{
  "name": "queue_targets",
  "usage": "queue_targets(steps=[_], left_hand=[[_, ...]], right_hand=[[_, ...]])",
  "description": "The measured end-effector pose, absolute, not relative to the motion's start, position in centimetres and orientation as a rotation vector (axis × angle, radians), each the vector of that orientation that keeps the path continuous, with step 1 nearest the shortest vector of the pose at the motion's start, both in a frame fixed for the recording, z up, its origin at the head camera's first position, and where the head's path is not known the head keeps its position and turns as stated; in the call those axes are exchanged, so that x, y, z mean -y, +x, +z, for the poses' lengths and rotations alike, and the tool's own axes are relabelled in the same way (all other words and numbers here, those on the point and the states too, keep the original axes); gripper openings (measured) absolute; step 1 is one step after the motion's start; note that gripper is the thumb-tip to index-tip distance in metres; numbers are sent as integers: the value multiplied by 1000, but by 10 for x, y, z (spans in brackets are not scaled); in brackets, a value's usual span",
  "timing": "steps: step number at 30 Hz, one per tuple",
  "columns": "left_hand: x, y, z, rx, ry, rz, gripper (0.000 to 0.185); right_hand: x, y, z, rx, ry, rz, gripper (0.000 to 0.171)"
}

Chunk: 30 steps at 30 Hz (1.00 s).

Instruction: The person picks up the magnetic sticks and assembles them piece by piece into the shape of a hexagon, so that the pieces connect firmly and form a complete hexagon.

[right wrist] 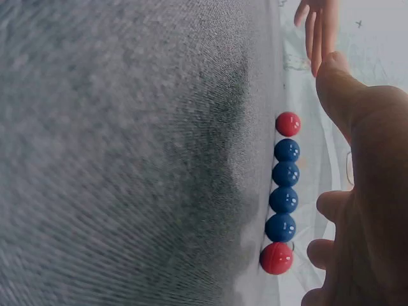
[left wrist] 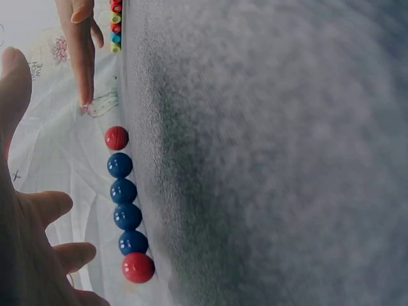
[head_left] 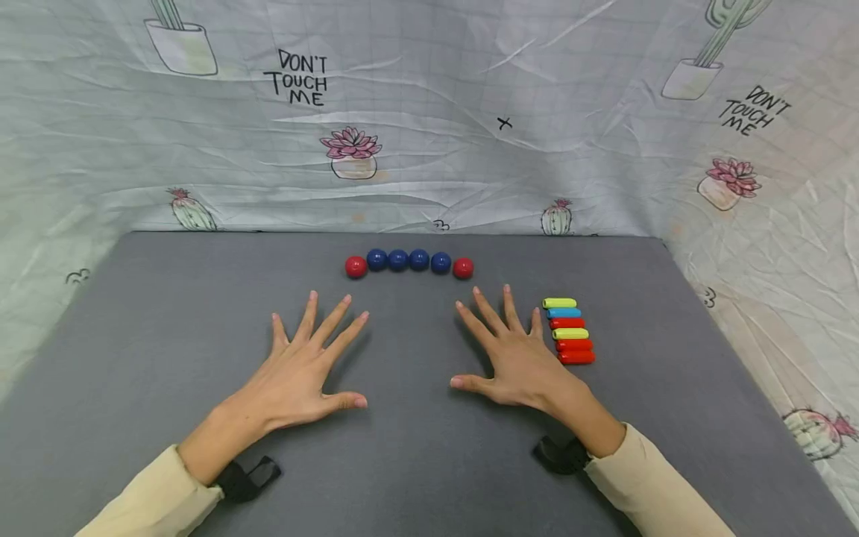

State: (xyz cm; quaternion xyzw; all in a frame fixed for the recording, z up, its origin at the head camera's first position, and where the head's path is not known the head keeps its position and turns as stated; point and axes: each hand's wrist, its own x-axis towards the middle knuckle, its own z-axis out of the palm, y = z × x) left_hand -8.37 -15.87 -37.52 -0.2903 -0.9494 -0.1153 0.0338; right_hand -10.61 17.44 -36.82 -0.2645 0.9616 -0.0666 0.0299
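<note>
Both hands lie flat, palms down, on a grey felt mat, fingers spread and holding nothing. My left hand is left of centre and my right hand is right of centre. Beyond the fingertips sits a curved row of balls: a red ball at the left end, several blue ones between, a red ball at the right end. The same row of balls shows in the left wrist view, and the row of balls in the right wrist view. Just right of my right hand lies a stack of short coloured sticks.
A wrinkled cloth backdrop printed with cacti and "DON'T TOUCH ME" walls in the mat at the back and both sides. A black wrist strap shows under each sleeve.
</note>
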Motion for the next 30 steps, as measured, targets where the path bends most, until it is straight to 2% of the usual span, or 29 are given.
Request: queue_targets(steps=[13, 30], left_hand=[[157, -83, -374, 2909, -869, -441, 103], [157, -113, -375, 2837, -713, -656, 94]], right_hand=[[-177, -100, -362, -3000, -825, -200, 100], [-194, -108, -354, -3028, -844, -347, 98]])
